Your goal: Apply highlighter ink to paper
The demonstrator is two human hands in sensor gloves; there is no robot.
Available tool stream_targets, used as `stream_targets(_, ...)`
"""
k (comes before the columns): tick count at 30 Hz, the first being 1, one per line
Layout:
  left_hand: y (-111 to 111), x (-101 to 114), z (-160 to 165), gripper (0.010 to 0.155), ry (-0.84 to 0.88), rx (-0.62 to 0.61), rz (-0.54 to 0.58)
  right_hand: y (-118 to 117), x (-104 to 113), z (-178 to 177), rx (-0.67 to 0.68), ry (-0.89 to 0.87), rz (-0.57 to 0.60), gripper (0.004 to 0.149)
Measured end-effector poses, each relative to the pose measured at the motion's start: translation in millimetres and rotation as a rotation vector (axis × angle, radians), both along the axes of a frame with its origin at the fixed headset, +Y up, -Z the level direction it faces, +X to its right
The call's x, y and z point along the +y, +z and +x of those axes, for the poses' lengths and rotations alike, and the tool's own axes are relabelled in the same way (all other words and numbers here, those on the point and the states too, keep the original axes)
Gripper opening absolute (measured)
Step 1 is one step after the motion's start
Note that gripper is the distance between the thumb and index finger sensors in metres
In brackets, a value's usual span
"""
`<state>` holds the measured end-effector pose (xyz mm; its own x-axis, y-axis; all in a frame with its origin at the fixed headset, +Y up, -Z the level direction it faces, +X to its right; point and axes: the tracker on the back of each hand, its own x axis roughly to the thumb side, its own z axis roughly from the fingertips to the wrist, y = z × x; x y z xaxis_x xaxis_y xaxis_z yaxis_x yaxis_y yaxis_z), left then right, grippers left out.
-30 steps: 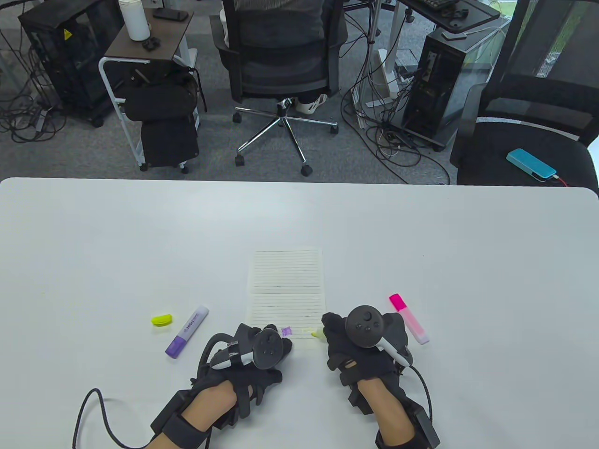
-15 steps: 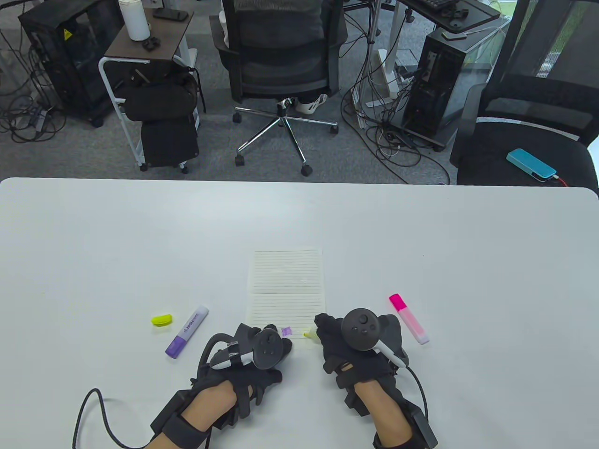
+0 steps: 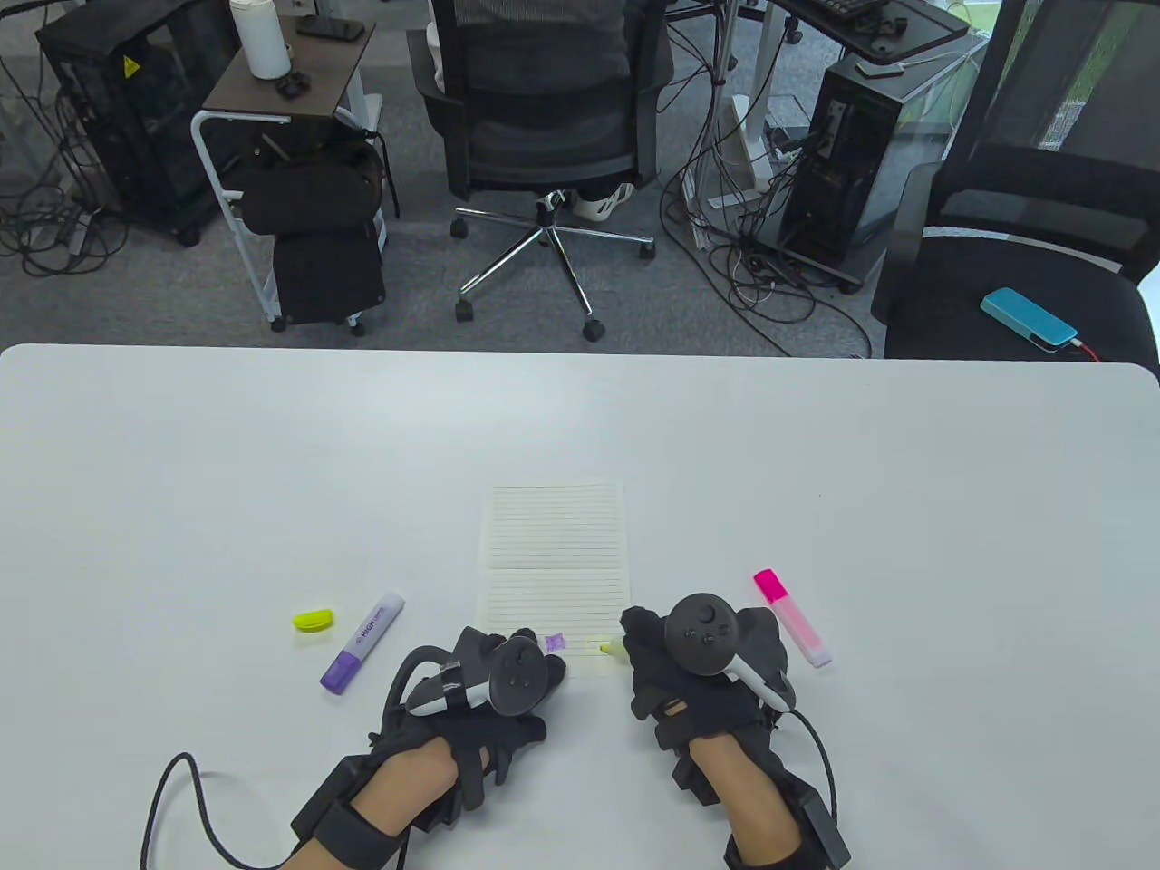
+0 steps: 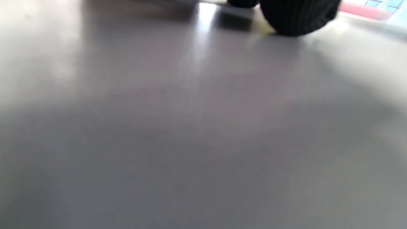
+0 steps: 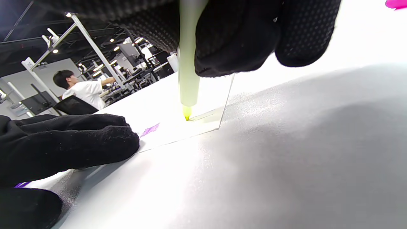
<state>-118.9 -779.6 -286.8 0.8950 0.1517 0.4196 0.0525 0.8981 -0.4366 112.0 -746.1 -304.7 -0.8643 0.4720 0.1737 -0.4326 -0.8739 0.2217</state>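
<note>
Pressing the yellow highlighter (image 5: 188, 63) tip onto the lined paper (image 3: 555, 553), I have it meeting the sheet at the near right corner, just right of a small purple mark (image 3: 555, 642). My right hand (image 3: 702, 666) has its grip curled round the barrel, holding it almost upright. My left hand (image 3: 494, 684) rests fingers on the sheet's near left corner; whether those fingers lie flat or curled I cannot tell. The sheet lies on the white desk (image 3: 181, 471) directly ahead of me. To lay ink well, I judge I should keep the tip's pressure light and even, drag along a ruled line, and pin the sheet so it does not slide. Further out sit the yellow cap (image 3: 314, 621), a purple highlighter (image 3: 362, 642) and a pink highlighter (image 3: 792, 617).
</note>
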Motion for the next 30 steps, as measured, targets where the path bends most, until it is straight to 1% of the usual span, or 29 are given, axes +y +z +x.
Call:
stream_targets(6,0.0,-0.2,-0.1,0.073,0.0,0.0,0.0,0.1,-0.2,1.7,0.012,-0.008,0.007,0.04)
stream_targets(10,0.0,-0.3,-0.1,0.072,0.0,0.0,0.0,-0.3,-1.7,0.4,0.034,-0.072,0.034,0.041)
stream_targets(17,0.0,-0.3,-0.1,0.072,0.0,0.0,0.0,-2.4,-9.6,-6.0,0.051,-0.021,0.033,0.041)
stream_targets(22,0.0,-0.3,-0.1,0.072,0.0,0.0,0.0,-1.1,-5.4,-4.6,0.065,-0.029,-0.005,0.04)
stream_targets(27,0.0,-0.3,-0.1,0.072,0.0,0.0,0.0,-2.9,-9.1,-5.8,0.04,-0.005,0.049,0.041)
stream_targets(30,0.0,-0.3,-0.1,0.072,0.0,0.0,0.0,-3.5,-7.5,-3.6,0.055,-0.036,0.001,0.041)
